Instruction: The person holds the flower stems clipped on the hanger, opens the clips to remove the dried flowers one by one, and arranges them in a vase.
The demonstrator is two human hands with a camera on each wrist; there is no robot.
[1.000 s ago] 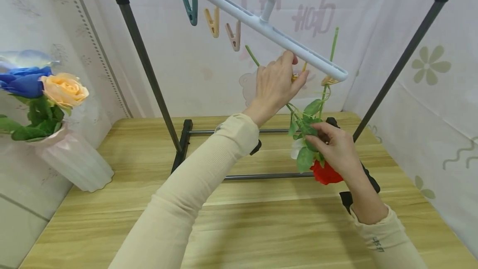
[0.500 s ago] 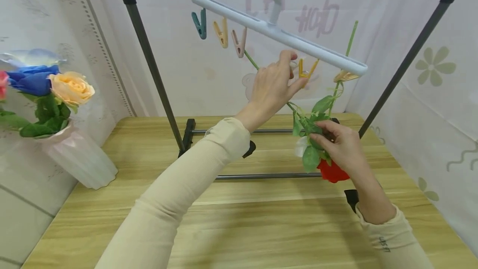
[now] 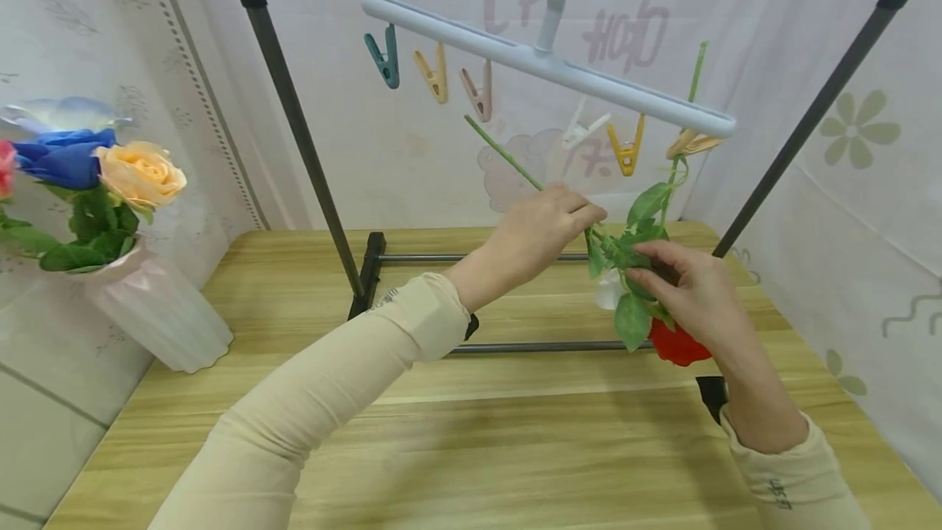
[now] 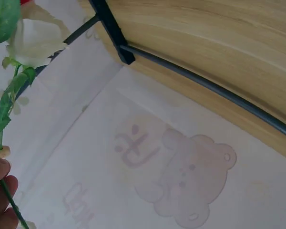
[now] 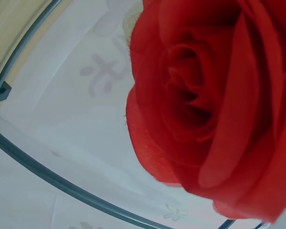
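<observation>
My left hand (image 3: 540, 231) grips the green stem of a white rose (image 4: 35, 40), whose stem end slants up to the left. In the left wrist view, its fingers (image 4: 4, 195) curl round that stem. With thumb and forefinger my right hand (image 3: 692, 293) pinches the leafy part near the white bloom. A red rose (image 3: 675, 343) hangs bloom down beside the right hand, its stem held by a wood-coloured clothespin (image 3: 692, 143) at the low right end of a tilted light-blue hanger (image 3: 545, 60). The red bloom fills much of the right wrist view.
Teal (image 3: 384, 56), pale yellow (image 3: 432, 74), pink (image 3: 480, 92), white (image 3: 584, 128) and yellow (image 3: 625, 145) clothespins hang under the hanger. A black rack (image 3: 294, 121) stands on the wooden table (image 3: 471, 432). At left a pale vase (image 3: 158, 309) of flowers leans.
My left hand has left the clothespins and moved down onto the white rose's stem, uncovering the white and yellow clothespins. The right hand keeps its hold, and the hanger tilts less steeply.
</observation>
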